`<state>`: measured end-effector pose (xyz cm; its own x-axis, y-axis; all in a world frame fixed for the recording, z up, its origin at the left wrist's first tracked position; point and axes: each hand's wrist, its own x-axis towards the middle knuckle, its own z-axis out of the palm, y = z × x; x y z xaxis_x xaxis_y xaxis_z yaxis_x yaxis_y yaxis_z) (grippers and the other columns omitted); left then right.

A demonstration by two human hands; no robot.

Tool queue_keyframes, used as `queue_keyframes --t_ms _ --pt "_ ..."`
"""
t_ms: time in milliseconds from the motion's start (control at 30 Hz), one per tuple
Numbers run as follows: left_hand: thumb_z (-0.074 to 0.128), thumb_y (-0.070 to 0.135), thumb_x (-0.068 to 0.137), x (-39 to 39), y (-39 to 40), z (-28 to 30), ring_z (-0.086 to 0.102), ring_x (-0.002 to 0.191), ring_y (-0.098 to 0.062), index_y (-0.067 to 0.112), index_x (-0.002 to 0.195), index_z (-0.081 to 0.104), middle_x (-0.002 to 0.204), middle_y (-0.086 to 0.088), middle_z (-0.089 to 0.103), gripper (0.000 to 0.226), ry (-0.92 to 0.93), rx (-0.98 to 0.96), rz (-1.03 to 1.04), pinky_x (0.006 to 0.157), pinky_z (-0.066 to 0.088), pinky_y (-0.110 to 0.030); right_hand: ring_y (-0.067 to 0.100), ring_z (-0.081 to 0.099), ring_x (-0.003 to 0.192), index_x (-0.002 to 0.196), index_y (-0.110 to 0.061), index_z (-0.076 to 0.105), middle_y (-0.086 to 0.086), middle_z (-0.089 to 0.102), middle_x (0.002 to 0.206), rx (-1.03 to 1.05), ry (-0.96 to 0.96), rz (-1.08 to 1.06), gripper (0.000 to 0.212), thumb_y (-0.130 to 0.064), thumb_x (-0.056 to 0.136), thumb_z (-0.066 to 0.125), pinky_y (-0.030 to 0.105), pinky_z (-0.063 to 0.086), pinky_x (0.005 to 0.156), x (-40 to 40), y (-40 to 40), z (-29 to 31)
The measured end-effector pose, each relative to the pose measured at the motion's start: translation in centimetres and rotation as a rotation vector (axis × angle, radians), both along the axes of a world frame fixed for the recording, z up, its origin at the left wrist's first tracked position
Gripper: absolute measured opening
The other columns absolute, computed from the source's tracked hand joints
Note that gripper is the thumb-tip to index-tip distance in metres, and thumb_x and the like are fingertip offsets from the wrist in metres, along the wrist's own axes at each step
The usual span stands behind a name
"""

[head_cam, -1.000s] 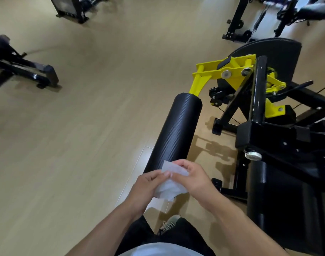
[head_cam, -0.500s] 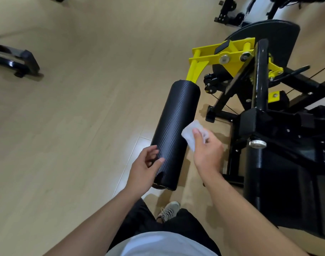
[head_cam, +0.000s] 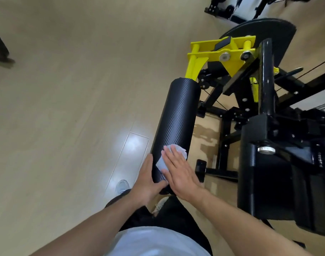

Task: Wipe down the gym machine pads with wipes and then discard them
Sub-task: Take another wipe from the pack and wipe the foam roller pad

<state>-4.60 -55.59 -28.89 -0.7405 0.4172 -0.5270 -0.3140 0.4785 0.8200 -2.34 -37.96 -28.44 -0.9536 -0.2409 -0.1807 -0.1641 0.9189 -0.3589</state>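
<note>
At the near end of the roller pad (head_cam: 177, 124), in the head view, the right hand (head_cam: 178, 172) lies flat with its fingers (head_cam: 173, 156) straight and slightly apart, pressing a white wipe (head_cam: 173, 156) against the pad's top. The left hand (head_cam: 146, 183) cups the pad's near end from the left, fingers straight along its side and thumb across the end. The pad slants up to a yellow bracket (head_cam: 222, 56) on the black machine frame (head_cam: 267, 115). Below lie the wood floor (head_cam: 65, 108) and a shoe (head_cam: 122, 186).

Two hands (head_cam: 148, 185) — one wipe (head_cam: 162, 163) — one roller pad (head_cam: 176, 124).
</note>
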Motion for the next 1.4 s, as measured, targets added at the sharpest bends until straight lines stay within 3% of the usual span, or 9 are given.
queue_keyframes --t_ms 267,467,700,800,933,1100,1233,1300,1400 --pt "0.074 0.088 0.053 0.9 1.6 -0.9 0.011 0.155 -0.009 0.030 0.163 -0.002 0.170 0.011 0.006 0.145 0.108 -0.123 0.121 0.127 0.019 -0.039 0.014 -0.008 0.157 0.162 -0.012 0.021 0.002 0.013 0.171 0.139 0.003 0.067 0.059 -0.042 0.112 0.018 0.044 0.009 0.128 -10.2 5.1 1.9" --pt "0.079 0.087 0.050 6.7 3.7 -2.9 0.011 0.155 -0.003 0.040 0.160 0.006 0.168 0.017 0.013 0.140 0.277 -0.178 0.544 0.125 0.019 -0.038 0.015 0.007 0.159 0.160 -0.014 0.027 0.004 0.026 0.168 0.058 0.056 0.843 0.052 -0.037 0.113 0.028 0.038 0.007 0.130 -5.7 4.9 0.0" --pt "0.078 0.086 0.048 9.4 6.9 -3.3 0.015 0.153 -0.002 0.041 0.158 0.006 0.168 0.019 0.011 0.139 0.204 -0.166 0.830 0.124 0.026 -0.043 0.017 0.009 0.158 0.161 -0.012 0.026 0.007 0.024 0.168 0.115 -0.007 0.294 0.060 -0.045 0.111 0.023 0.040 0.009 0.130 -14.6 6.6 2.5" --pt "0.087 0.075 0.048 9.5 7.2 -3.5 0.015 0.153 -0.002 0.037 0.160 0.008 0.168 0.019 0.011 0.142 0.202 -0.158 0.832 0.125 0.023 -0.038 0.017 0.015 0.157 0.153 -0.012 0.042 0.004 0.030 0.166 0.007 -0.031 0.459 0.058 -0.046 0.110 0.024 0.046 0.018 0.128 -7.5 4.1 2.5" --pt "0.089 0.069 0.053 9.6 7.3 -4.0 0.016 0.151 0.001 0.041 0.158 0.007 0.166 0.020 0.014 0.136 0.236 -0.162 0.837 0.122 0.024 -0.031 0.016 0.010 0.159 0.160 -0.014 0.031 0.003 0.022 0.169 0.053 -0.047 0.997 0.053 -0.036 0.113 0.025 0.037 0.006 0.130 -5.2 3.9 1.9" --pt "0.081 0.079 0.054 9.6 7.4 -4.8 0.016 0.148 0.008 0.048 0.153 0.014 0.162 0.026 0.016 0.123 0.250 -0.162 0.859 0.117 0.018 -0.021 0.034 0.046 0.136 0.120 -0.012 0.063 0.012 0.056 0.135 0.197 0.093 0.478 0.064 -0.040 0.107 0.007 0.042 0.033 0.116 -16.9 6.3 3.4" --pt "0.041 0.068 0.085 7.9 7.9 -3.7 0.046 0.124 0.001 0.033 0.127 0.051 0.136 0.011 0.051 0.056 0.211 -0.059 1.160 0.113 0.036 -0.035 0.027 0.047 0.131 0.135 -0.013 0.052 0.009 0.054 0.134 0.139 0.081 0.390 0.041 -0.028 0.109 0.024 0.049 0.039 0.115 -13.8 4.8 3.3" --pt "0.026 0.073 0.089 5.9 7.9 -2.5 0.055 0.103 -0.008 0.020 0.103 0.059 0.108 0.006 0.060 0.064 0.166 -0.089 1.332 0.095 0.043 -0.037 0.023 0.055 0.119 0.130 -0.018 0.054 0.004 0.058 0.124 0.004 0.027 0.605 0.031 -0.024 0.105 0.036 0.047 0.049 0.105 -7.8 2.9 3.1" --pt "0.027 0.068 0.097 4.3 8.1 -1.5 0.056 0.090 -0.012 0.024 0.087 0.053 0.092 0.005 0.058 0.052 0.135 -0.181 1.381 0.076 0.037 -0.033 0.021 0.030 0.152 0.157 -0.018 0.034 0.004 0.040 0.162 0.039 0.004 1.088 0.050 -0.031 0.109 0.030 0.043 0.018 0.128 -5.4 3.5 2.8"
